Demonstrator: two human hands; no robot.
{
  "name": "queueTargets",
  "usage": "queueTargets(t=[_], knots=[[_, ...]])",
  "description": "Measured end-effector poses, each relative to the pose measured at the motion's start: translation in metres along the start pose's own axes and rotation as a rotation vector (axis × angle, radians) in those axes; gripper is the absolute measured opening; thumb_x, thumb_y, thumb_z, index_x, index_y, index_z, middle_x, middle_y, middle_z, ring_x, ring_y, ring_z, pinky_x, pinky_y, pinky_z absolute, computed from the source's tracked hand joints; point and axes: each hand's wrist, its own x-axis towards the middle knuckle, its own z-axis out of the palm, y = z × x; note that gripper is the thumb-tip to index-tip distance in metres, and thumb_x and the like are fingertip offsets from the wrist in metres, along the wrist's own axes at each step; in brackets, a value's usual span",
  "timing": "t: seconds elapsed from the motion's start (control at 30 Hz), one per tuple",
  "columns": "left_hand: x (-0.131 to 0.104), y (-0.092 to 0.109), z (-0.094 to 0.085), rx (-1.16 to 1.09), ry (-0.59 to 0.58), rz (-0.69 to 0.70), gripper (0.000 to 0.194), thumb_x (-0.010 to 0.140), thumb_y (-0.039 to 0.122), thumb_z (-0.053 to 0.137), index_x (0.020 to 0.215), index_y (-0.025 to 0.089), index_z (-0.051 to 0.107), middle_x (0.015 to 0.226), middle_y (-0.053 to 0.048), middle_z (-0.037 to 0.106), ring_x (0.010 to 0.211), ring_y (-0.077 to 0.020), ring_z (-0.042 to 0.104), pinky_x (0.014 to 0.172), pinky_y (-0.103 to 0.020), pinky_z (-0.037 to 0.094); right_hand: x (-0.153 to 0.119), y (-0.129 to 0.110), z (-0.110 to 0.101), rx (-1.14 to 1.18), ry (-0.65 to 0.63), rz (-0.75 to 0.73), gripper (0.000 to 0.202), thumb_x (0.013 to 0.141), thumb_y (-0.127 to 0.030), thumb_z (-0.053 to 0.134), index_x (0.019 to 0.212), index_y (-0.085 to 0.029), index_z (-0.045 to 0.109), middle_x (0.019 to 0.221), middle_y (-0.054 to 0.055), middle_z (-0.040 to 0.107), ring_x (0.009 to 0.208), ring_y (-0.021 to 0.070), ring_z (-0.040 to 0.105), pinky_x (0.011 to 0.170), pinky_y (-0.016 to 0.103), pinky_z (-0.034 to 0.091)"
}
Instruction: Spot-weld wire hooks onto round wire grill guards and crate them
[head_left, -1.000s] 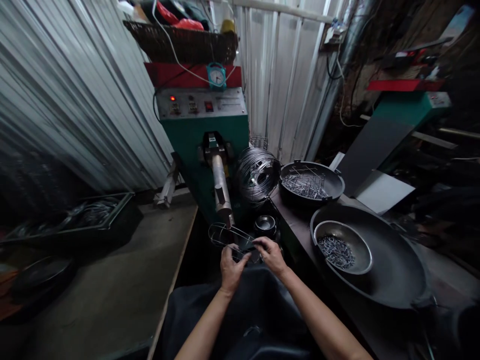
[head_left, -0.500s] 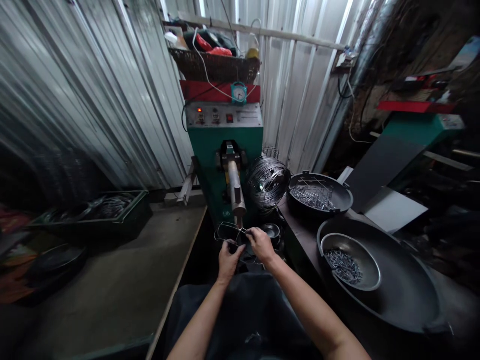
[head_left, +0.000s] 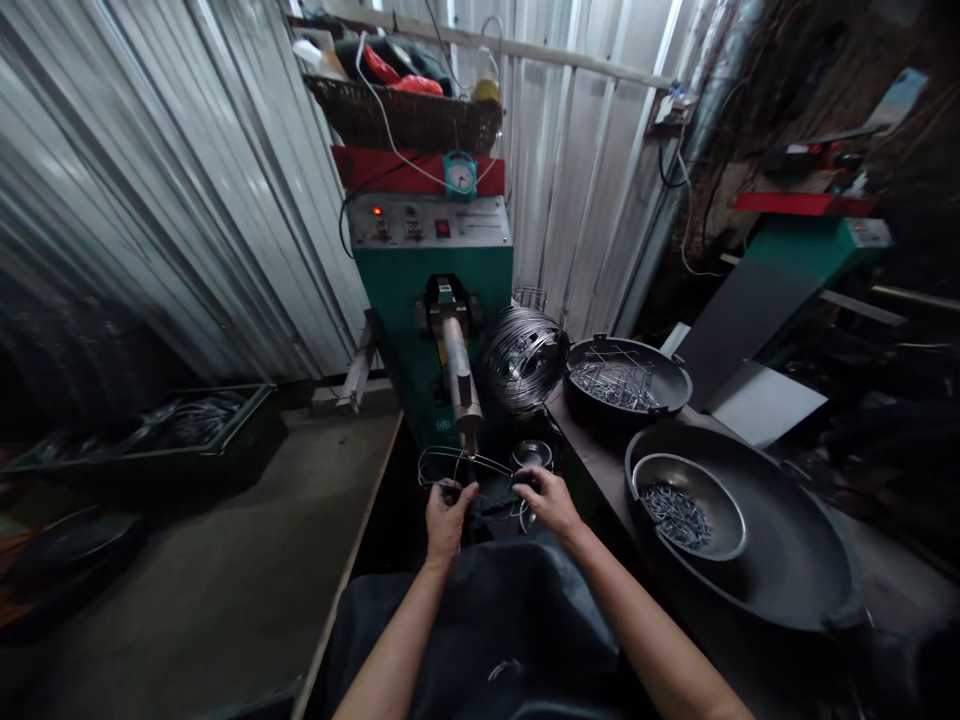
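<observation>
A bent wire frame (head_left: 490, 462) spans both hands just under the tip of a thick metal arm (head_left: 460, 385). My left hand (head_left: 448, 520) is closed on the frame's left side, thumb against fingers. My right hand (head_left: 550, 497) pinches its right end. The arm juts from a green machine (head_left: 432, 262) with a lit orange lamp on its panel. Whether the tip touches the wire, I cannot tell. Behind my right hand sits a small round metal bowl (head_left: 532, 455). The area below the hands is dark.
A wire coil (head_left: 524, 362) hangs right of the arm. Farther right, a black pan (head_left: 679, 390) holds wire pieces; a steel bowl (head_left: 731, 535) of short metal pieces rests in a large pan (head_left: 806, 560). At left stands a green bin (head_left: 247, 425) on the floor.
My right hand has moved right, away from the arm's tip and from my left hand, along the wire frame. The view has shifted slightly, so the background sits farther left.
</observation>
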Motion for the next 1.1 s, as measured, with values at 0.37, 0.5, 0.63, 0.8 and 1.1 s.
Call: queueTargets(t=[0.37, 0.5, 0.63, 0.8, 1.1], knots=[[0.000, 0.002, -0.003, -0.278, 0.159, -0.065, 0.036, 0.055, 0.031, 0.077, 0.076, 0.017, 0.052, 0.073, 0.005, 0.050, 0.069, -0.0069, 0.048, 0.072, -0.021, 0.037, 0.010, -0.003, 0.006, -0.151, -0.034, -0.090, 0.015, 0.072, -0.018, 0.062, 0.087, -0.018, 0.063, 0.093, 0.007, 0.066, 0.091, 0.0188, 0.060, 0.084, 0.034, 0.045], [0.006, -0.001, -0.011, -0.306, 0.170, -0.099, 0.037, 0.054, 0.033, 0.077, 0.076, 0.016, 0.053, 0.072, 0.005, 0.052, 0.068, -0.0061, 0.049, 0.070, -0.020, 0.038, 0.009, -0.002, 0.007, -0.136, -0.042, -0.116, 0.016, 0.074, -0.019, 0.061, 0.090, -0.018, 0.062, 0.094, 0.006, 0.066, 0.091, 0.0183, 0.060, 0.083, 0.033, 0.045], [0.006, -0.003, -0.014, -0.367, 0.185, -0.151, 0.040, 0.051, 0.034, 0.079, 0.076, 0.015, 0.054, 0.071, 0.005, 0.053, 0.066, -0.0057, 0.050, 0.067, -0.019, 0.039, 0.011, -0.004, 0.006, -0.156, -0.065, -0.103, 0.028, 0.074, -0.018, 0.061, 0.102, -0.016, 0.060, 0.100, 0.008, 0.066, 0.095, 0.0193, 0.060, 0.085, 0.033, 0.046], [0.005, -0.005, -0.014, -0.451, 0.187, -0.185, 0.044, 0.046, 0.033, 0.081, 0.076, 0.016, 0.054, 0.073, 0.005, 0.055, 0.068, -0.0058, 0.053, 0.069, -0.019, 0.040, 0.019, -0.012, 0.004, -0.267, -0.212, -0.145, 0.026, 0.080, -0.017, 0.055, 0.105, -0.017, 0.061, 0.102, 0.008, 0.066, 0.095, 0.0191, 0.060, 0.087, 0.033, 0.045], [-0.018, 0.002, -0.021, -0.550, 0.140, -0.249, 0.037, 0.050, 0.031, 0.079, 0.072, 0.017, 0.053, 0.071, 0.004, 0.056, 0.071, -0.0089, 0.056, 0.079, -0.029, 0.043, -0.006, -0.045, -0.008, -0.468, -0.300, -0.241, 0.024, 0.083, -0.017, 0.054, 0.106, -0.015, 0.059, 0.094, 0.009, 0.064, 0.089, 0.0190, 0.058, 0.083, 0.033, 0.044]])
